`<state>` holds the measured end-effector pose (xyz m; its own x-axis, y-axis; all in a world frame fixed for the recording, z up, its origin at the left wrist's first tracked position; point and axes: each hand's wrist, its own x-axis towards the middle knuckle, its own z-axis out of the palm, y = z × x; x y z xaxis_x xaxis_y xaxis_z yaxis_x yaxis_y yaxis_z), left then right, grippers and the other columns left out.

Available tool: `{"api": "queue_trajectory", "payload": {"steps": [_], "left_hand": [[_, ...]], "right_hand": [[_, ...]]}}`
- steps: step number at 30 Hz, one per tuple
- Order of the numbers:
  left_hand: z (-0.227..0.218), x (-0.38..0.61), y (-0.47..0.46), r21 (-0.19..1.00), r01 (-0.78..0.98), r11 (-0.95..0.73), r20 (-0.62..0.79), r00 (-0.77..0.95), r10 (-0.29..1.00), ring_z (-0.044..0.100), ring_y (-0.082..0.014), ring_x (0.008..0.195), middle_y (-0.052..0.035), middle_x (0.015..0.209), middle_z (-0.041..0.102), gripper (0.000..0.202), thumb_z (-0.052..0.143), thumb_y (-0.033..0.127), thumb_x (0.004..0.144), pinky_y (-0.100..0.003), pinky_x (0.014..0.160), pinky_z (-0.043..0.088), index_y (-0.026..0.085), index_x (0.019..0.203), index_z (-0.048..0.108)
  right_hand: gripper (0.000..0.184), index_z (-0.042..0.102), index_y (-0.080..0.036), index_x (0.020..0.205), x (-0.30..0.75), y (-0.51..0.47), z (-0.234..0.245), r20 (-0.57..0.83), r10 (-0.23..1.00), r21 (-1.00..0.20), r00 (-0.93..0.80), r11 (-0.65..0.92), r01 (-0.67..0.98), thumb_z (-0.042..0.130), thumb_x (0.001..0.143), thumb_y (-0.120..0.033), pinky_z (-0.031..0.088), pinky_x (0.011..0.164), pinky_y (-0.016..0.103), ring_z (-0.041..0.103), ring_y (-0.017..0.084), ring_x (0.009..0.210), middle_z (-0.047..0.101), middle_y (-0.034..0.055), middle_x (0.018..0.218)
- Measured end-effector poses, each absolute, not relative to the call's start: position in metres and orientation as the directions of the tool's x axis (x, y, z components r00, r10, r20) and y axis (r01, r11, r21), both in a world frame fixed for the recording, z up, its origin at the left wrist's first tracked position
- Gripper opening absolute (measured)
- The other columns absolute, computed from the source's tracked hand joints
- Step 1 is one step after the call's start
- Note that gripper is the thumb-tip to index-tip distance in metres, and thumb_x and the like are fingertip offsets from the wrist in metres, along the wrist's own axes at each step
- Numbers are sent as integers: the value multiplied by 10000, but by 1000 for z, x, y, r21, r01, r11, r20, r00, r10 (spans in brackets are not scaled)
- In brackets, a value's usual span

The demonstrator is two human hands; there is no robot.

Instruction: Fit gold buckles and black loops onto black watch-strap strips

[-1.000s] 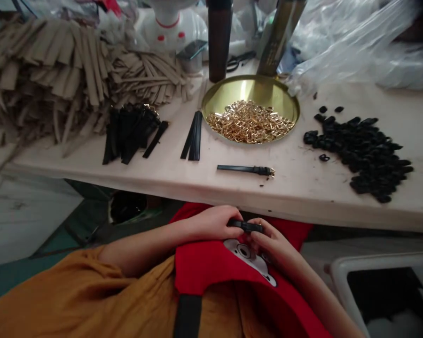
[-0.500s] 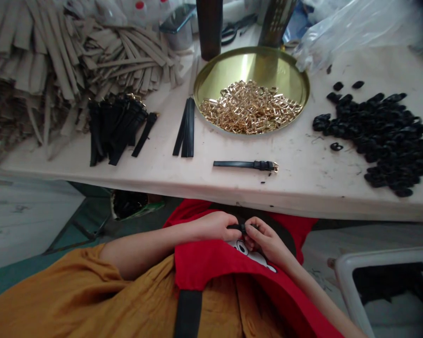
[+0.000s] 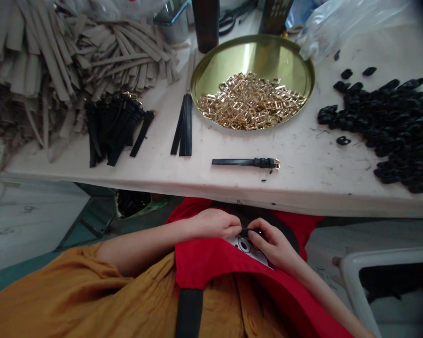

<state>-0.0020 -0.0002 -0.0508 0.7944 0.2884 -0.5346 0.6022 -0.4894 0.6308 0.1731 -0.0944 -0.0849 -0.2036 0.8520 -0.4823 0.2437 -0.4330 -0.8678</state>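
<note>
Below the table edge, over my lap, both hands pinch one short black strap [image 3: 245, 232]. My left hand [image 3: 220, 224] is closed on its left end. My right hand [image 3: 270, 240] grips the other end between thumb and fingers, where a small glint shows; most of the strap is hidden by the fingers. On the table in front lies a finished-looking black strap with a gold buckle [image 3: 245, 162]. Behind it a gold round tray [image 3: 254, 51] carries a heap of small gold buckles [image 3: 254, 103]. Several plain black strips [image 3: 184, 126] lie fanned left of the tray.
Black buckled straps [image 3: 114, 124] are bunched at left, before a big pile of grey-beige strips [image 3: 56, 56]. Small black loops [image 3: 391, 126] heap at right. Two dark upright containers [image 3: 206, 23] stand behind the tray. A white-rimmed bin [image 3: 352, 267] sits low right.
My right hand has shifted slightly to the right along the strap, and my left fingers have closed further over its left end. The view has moved a little; the table things lie as before.
</note>
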Motion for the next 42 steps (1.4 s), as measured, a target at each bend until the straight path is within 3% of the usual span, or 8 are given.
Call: {"api": "queue_trajectory", "payload": {"steps": [10,15,18,22,27,32,38,42], "left_hand": [[-49,1,-6,536,599,-595,-501,793,348,599,-145,662,-13,768,671,262,387,335,850,-216,495,334,198,829,610],[-51,-2,-10,361,519,-775,-206,855,477,606,-174,730,-42,828,651,182,405,199,834,-261,600,410,174,892,576],[-50,-3,-14,310,553,-773,-154,832,534,594,-187,735,-52,832,628,187,376,192,840,-282,606,418,162,884,555],[-42,-6,-15,476,592,-651,-212,795,568,575,-185,816,-54,898,618,183,483,240,769,-272,674,430,160,915,559],[-36,-13,-7,726,619,-299,-438,752,492,579,-129,746,-9,839,652,191,467,237,768,-208,631,416,175,889,600],[-43,-14,-2,760,647,-61,-576,713,399,570,-96,656,12,733,651,190,495,236,773,-170,572,393,157,886,625],[-52,-7,-7,721,666,-193,-536,712,454,578,-112,710,1,818,671,183,513,270,778,-182,589,387,176,861,647],[-53,-4,-6,724,669,-167,-540,701,466,588,-116,723,-6,826,675,198,503,271,785,-187,602,396,171,882,644]], "right_hand": [[165,514,-194,832,172,-97,-87,-434,883,-881,-179,-375,289,473,801,-351,383,528,239,483,124,588,529,-6,692],[281,491,-197,835,182,-87,-73,-579,790,-812,-203,-580,58,505,776,-471,407,537,246,508,123,564,520,-28,631],[331,486,-190,822,180,-86,-69,-632,730,-740,-261,-669,-77,583,714,-487,405,526,241,496,106,531,529,-33,626],[305,495,-183,825,173,-90,-74,-609,723,-738,-327,-667,-100,589,722,-455,401,530,234,503,99,536,534,-34,639],[201,520,-189,843,169,-95,-79,-513,820,-858,-254,-480,184,506,787,-382,372,490,222,471,105,544,525,-27,641],[152,573,-186,831,166,-94,-76,-415,873,-866,-255,-294,404,467,795,-288,413,597,252,526,145,674,589,13,734],[145,580,-190,830,165,-95,-82,-391,886,-846,-249,-239,476,451,797,-249,423,690,288,551,173,756,617,32,804],[141,553,-191,815,166,-95,-87,-417,885,-861,-204,-313,400,451,810,-289,425,618,272,538,160,680,588,18,730]]}}
